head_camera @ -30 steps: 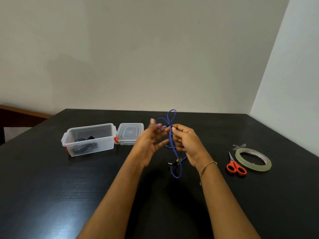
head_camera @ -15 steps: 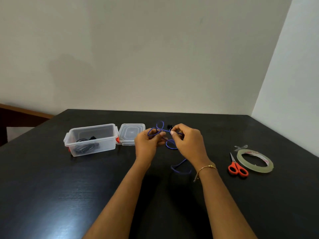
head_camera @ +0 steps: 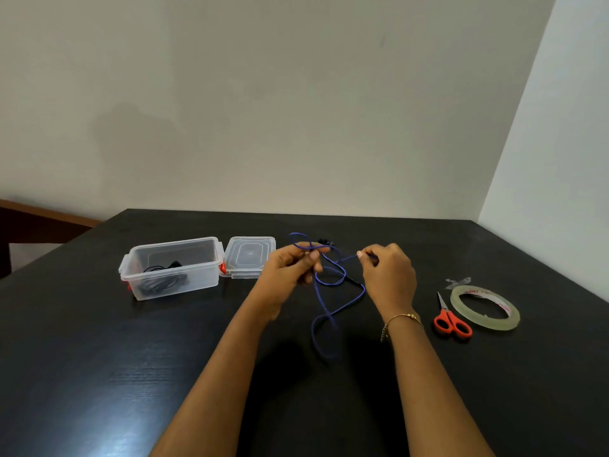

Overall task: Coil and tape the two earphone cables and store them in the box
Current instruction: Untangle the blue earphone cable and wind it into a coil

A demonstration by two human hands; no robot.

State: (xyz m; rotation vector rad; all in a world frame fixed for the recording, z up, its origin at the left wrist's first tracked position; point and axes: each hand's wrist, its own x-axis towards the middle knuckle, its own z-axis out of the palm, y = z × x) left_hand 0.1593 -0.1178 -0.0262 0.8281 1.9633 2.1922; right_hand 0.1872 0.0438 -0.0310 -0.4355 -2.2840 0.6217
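A blue earphone cable (head_camera: 324, 311) hangs in loose loops between my hands, its lower loop trailing onto the black table (head_camera: 99, 374). My left hand (head_camera: 291, 268) pinches a small loop of it at the top. My right hand (head_camera: 389, 275) pinches another strand between thumb and forefinger, a little to the right. Its dark earbuds (head_camera: 325, 241) lie just behind my hands. A clear plastic box (head_camera: 171, 267) stands open at the left with a coiled black earphone cable (head_camera: 161, 280) inside.
The box's clear lid (head_camera: 250, 255) lies flat beside it on the right. Red-handled scissors (head_camera: 449, 319) and a roll of clear tape (head_camera: 484, 308) lie at the right, with a short tape piece (head_camera: 458, 282) stuck behind them. Walls close the back and right.
My hands came down from a raised position toward the table, then drew apart, stretching a strand of the blue cable between them. More cable now rests on the table.
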